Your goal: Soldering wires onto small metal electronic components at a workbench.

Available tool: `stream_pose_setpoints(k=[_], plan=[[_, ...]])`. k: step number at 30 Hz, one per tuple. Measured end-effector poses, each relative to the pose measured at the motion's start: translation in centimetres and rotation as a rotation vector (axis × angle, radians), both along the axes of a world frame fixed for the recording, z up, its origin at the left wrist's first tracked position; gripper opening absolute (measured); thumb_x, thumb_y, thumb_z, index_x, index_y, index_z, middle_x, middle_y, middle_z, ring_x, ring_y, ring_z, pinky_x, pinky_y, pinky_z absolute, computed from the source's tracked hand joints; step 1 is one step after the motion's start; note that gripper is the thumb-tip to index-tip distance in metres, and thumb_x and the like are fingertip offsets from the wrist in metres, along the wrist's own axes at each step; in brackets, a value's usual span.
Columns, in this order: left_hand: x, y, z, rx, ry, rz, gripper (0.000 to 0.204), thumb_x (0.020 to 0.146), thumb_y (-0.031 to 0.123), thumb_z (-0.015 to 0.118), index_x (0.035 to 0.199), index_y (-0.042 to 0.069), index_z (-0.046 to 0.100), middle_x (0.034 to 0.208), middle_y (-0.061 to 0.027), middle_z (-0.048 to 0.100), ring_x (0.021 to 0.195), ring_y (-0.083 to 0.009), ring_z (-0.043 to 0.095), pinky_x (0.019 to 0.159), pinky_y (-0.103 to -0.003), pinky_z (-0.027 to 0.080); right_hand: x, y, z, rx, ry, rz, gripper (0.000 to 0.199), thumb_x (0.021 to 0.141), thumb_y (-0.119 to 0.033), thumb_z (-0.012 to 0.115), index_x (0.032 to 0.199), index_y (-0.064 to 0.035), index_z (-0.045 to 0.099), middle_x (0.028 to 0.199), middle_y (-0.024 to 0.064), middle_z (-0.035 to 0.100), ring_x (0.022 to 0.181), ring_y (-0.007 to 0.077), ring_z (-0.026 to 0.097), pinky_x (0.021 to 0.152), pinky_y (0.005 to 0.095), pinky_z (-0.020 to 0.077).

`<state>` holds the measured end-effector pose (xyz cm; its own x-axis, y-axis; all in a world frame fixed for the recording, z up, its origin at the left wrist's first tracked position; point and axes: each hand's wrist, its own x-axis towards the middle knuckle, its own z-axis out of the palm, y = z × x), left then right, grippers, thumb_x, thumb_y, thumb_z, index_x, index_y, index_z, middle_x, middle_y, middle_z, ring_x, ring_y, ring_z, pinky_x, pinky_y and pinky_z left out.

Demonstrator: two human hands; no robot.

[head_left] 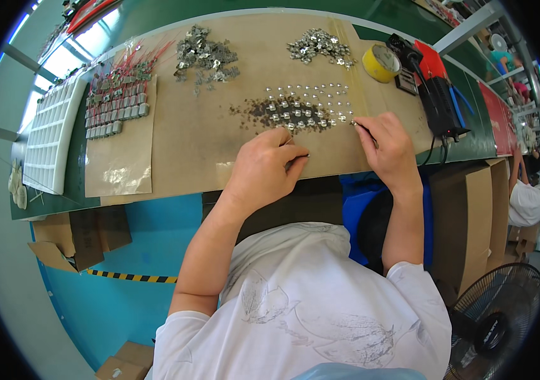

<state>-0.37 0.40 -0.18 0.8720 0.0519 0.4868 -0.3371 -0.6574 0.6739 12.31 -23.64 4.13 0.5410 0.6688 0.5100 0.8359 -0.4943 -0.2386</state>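
My left hand [265, 166] is closed in a pinch just in front of the small metal parts. A dark bit shows at its fingertips, too small to name. To the right, my right hand [388, 149] is pinched as well, its fingertips at the right end of the laid-out parts. Something small and dark is between its fingers; its kind is unclear. Beyond both hands, small shiny metal pieces [339, 95] lie in loose rows on the brown board [188, 139]. Dark specks or tiny brown parts [244, 111] are scattered around the nearer rows.
Piles of flat metal pieces [203, 54] and shiny metal parts [317, 45] lie farther back. At left are small motors with red wires [117, 111] and a white compartment tray [53, 136]. Yellow tape [381, 62] and a black device [441, 104] stand right. A fan [495, 329] is lower right.
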Motion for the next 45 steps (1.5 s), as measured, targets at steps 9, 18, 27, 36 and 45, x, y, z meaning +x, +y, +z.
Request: stream_pose_setpoints(k=[9,18,27,36,45], plan=[[0.0,0.0,0.1,-0.005,0.011,0.0,0.011,0.083,0.005,0.084,0.094,0.007,0.083,0.083,-0.0076,0.065,0.078,-0.0288,0.067,0.069,-0.041,0.054,0.5,1.2,-0.4,0.033,0.032,0.087,0.02,0.089,0.001,0.078,0.108,-0.0038,0.075,0.092,0.0111,0.072,0.088,0.0314,0.066,0.076,0.0425,0.0561],[0.0,0.0,0.1,-0.005,0.009,-0.001,0.012,0.083,0.004,0.084,0.094,0.007,0.082,0.082,-0.0073,0.064,0.078,-0.0289,0.067,0.068,-0.041,0.054,0.1,0.7,-0.5,0.079,0.081,0.073,0.02,0.088,0.002,0.078,0.108,-0.0034,0.075,0.09,0.0116,0.072,0.088,0.0316,0.066,0.076,0.042,0.0563],[0.1,0.0,0.0,-0.013,0.003,-0.005,0.011,0.083,0.006,0.084,0.094,0.007,0.082,0.082,-0.0078,0.065,0.077,-0.029,0.067,0.068,-0.041,0.054,0.0,-0.7,-0.4,0.054,0.095,-0.012,0.016,0.089,0.0,0.078,0.105,-0.004,0.077,0.089,0.0128,0.067,0.084,0.0313,0.066,0.073,0.0419,0.0546],[0.0,0.0,0.2,0.001,0.03,0.005,0.011,0.084,0.007,0.085,0.094,0.007,0.083,0.082,-0.0078,0.065,0.074,-0.0283,0.066,0.065,-0.041,0.053,-0.2,-0.3,-0.4,0.034,0.093,0.002,0.015,0.09,-0.001,0.078,0.105,-0.0038,0.076,0.087,0.0133,0.065,0.083,0.0327,0.065,0.072,0.0431,0.0535],[0.1,0.0,0.1,0.011,-0.006,0.002,0.008,0.086,0.007,0.084,0.094,0.007,0.082,0.081,-0.0081,0.064,0.073,-0.028,0.066,0.064,-0.04,0.053,-0.6,0.9,-0.1,0.081,0.14,0.076,0.016,0.09,0.003,0.078,0.106,-0.0002,0.075,0.091,0.0144,0.07,0.082,0.0315,0.065,0.071,0.0405,0.0529]])
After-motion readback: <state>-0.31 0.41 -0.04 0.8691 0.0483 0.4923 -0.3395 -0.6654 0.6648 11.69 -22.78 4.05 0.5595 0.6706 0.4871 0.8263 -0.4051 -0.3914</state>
